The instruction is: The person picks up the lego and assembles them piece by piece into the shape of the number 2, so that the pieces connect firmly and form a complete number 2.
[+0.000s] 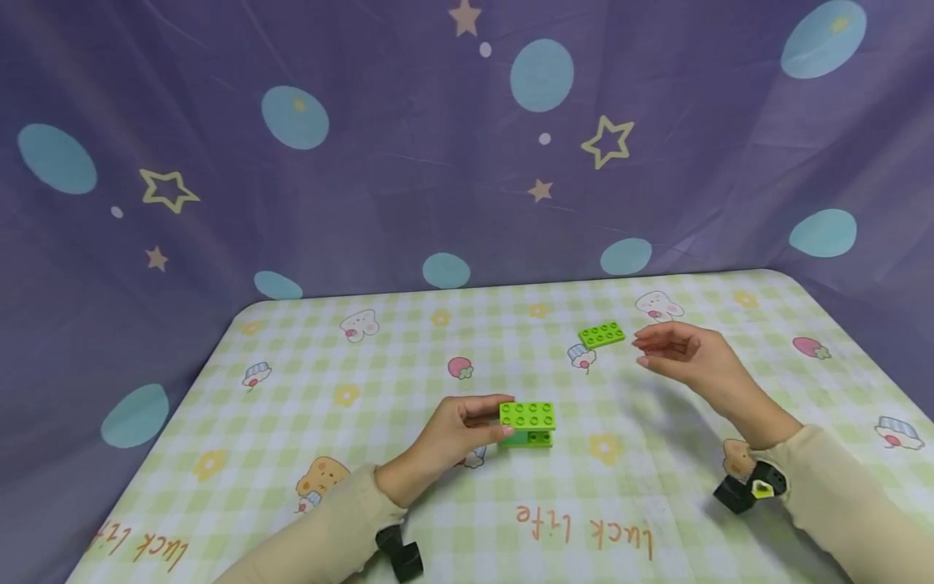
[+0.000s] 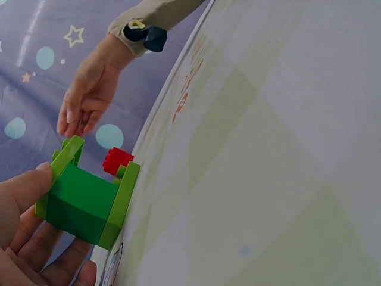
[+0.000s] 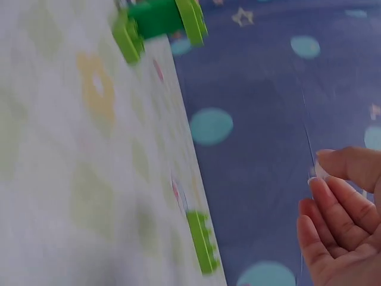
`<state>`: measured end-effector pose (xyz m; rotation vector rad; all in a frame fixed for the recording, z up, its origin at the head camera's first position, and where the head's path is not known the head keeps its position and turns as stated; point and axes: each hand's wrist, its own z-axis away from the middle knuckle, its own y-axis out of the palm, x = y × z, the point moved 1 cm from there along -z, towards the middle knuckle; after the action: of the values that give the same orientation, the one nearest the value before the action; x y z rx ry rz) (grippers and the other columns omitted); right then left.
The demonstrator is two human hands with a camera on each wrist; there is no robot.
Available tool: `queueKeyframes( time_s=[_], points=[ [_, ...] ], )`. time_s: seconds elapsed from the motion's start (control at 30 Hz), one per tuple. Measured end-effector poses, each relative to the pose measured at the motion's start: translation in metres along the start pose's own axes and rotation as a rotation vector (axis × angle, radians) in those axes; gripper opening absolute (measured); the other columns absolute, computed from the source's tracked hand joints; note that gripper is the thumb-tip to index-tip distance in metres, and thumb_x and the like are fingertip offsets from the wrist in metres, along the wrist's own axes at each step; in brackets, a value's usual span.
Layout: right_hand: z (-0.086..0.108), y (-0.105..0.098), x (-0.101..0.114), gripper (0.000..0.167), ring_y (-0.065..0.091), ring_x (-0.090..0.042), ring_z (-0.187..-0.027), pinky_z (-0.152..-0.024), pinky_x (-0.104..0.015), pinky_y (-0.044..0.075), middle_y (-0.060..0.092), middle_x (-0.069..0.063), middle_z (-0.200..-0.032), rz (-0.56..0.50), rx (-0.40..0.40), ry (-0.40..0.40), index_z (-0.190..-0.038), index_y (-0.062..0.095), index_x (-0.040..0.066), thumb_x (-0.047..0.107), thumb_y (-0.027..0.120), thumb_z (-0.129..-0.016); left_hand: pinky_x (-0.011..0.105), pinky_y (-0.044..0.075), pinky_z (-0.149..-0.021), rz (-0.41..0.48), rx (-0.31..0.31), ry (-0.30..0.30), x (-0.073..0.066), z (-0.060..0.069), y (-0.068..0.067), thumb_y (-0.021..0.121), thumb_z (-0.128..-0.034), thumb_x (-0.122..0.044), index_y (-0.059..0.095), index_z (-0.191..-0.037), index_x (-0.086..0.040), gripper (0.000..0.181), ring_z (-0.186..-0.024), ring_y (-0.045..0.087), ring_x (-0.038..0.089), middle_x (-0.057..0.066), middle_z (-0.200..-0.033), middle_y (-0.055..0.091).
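My left hand [image 1: 456,430] grips a small building-block stack by its left side, just above or on the table. The stack has a light green plate [image 1: 527,415] with studs on top, a dark green block [image 2: 83,196] in the middle and a second light green plate [image 2: 121,208] underneath. To the far right of it lies a loose light green studded plate [image 1: 601,335]. My right hand [image 1: 696,361] hovers beside that plate, fingers loosely bent and holding nothing. A red studded brick [image 2: 118,161] shows behind the stack in the left wrist view; its exact place I cannot tell.
A checked tablecloth [image 1: 409,357] printed with flowers, strawberries and cupcakes covers the table. Behind the table's far edge hangs a purple curtain [image 1: 394,203] with stars and blue ovals. Black wrist mounts [image 1: 400,554] sit at both sleeves.
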<state>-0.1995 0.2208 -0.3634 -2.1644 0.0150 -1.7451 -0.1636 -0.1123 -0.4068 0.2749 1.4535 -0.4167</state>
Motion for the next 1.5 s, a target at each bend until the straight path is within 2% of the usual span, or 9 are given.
queueKeyframes(
  time_s=[0.17,0.3,0.43,0.6,0.83,1.07,1.23,1.5],
  points=[
    [-0.007,-0.020,-0.013,0.028,0.065,-0.004,-0.087,-0.073,-0.017,0.052,0.070,0.009,-0.099,0.010,-0.065,0.021,-0.113,0.061,-0.002,0.007,0.067,-0.087,0.023,0.053,-0.076,-0.007,0.003,0.001,0.001,0.000,0.000,0.073,-0.0831,-0.012,0.059,-0.127,0.000,0.047,-0.099,0.066,0.018,0.013,-0.118,0.065],
    [-0.012,-0.032,-0.024,0.025,0.063,0.002,-0.086,-0.073,-0.013,0.049,0.069,0.013,-0.100,0.049,-0.161,0.063,-0.112,0.065,0.007,0.010,0.068,-0.087,0.024,0.053,-0.077,-0.001,0.009,-0.002,0.001,0.000,0.000,0.072,-0.0832,-0.011,0.060,-0.126,-0.001,0.045,-0.099,0.066,0.019,0.013,-0.118,0.065],
    [-0.017,-0.039,-0.032,0.024,0.062,0.003,-0.087,-0.076,-0.011,0.048,0.068,0.016,-0.098,0.025,-0.220,0.082,-0.111,0.066,0.012,0.010,0.068,-0.087,0.024,0.053,-0.077,0.011,0.009,-0.007,0.001,-0.001,0.000,0.073,-0.0828,-0.010,0.060,-0.125,-0.002,0.045,-0.099,0.066,0.019,0.013,-0.118,0.065],
    [-0.024,-0.048,-0.044,0.023,0.061,0.003,-0.087,-0.075,-0.009,0.046,0.066,0.021,-0.096,0.016,-0.201,0.078,-0.108,0.066,0.017,0.008,0.068,-0.087,0.023,0.053,-0.077,0.013,0.012,-0.010,0.001,-0.001,0.000,0.072,-0.0831,-0.010,0.060,-0.126,-0.002,0.045,-0.099,0.066,0.019,0.013,-0.117,0.065],
    [-0.030,-0.054,-0.056,0.026,0.059,0.006,-0.090,-0.076,-0.008,0.043,0.064,0.026,-0.097,0.075,-0.170,0.127,-0.112,0.063,0.019,0.014,0.069,-0.087,0.023,0.053,-0.077,0.017,0.026,-0.006,0.001,0.000,-0.001,0.071,-0.0841,-0.012,0.058,-0.127,0.000,0.046,-0.099,0.066,0.019,0.013,-0.119,0.064],
    [-0.034,-0.054,-0.062,0.040,0.058,0.008,-0.093,-0.076,-0.007,0.043,0.065,0.025,-0.101,0.053,-0.113,0.151,-0.123,0.057,0.001,0.014,0.069,-0.087,0.022,0.053,-0.075,0.023,0.042,0.000,0.002,-0.001,-0.001,0.071,-0.0844,-0.010,0.057,-0.128,0.001,0.047,-0.099,0.066,0.018,0.014,-0.117,0.065],
    [-0.036,-0.053,-0.067,0.047,0.059,0.007,-0.092,-0.077,-0.009,0.046,0.064,0.024,-0.104,0.029,-0.061,0.169,-0.126,0.052,-0.005,0.012,0.070,-0.086,0.022,0.053,-0.075,0.022,0.043,0.004,0.001,-0.001,-0.001,0.071,-0.0843,-0.010,0.057,-0.128,-0.001,0.047,-0.099,0.066,0.017,0.014,-0.117,0.065],
    [-0.036,-0.053,-0.075,0.048,0.059,0.007,-0.089,-0.076,-0.010,0.046,0.063,0.027,-0.096,-0.040,-0.049,0.283,-0.126,0.056,0.005,0.013,0.074,-0.082,0.022,0.053,-0.074,0.026,0.048,0.006,0.001,0.000,-0.001,0.070,-0.0847,-0.009,0.058,-0.128,-0.001,0.046,-0.099,0.066,0.017,0.014,-0.117,0.065]
  ],
)
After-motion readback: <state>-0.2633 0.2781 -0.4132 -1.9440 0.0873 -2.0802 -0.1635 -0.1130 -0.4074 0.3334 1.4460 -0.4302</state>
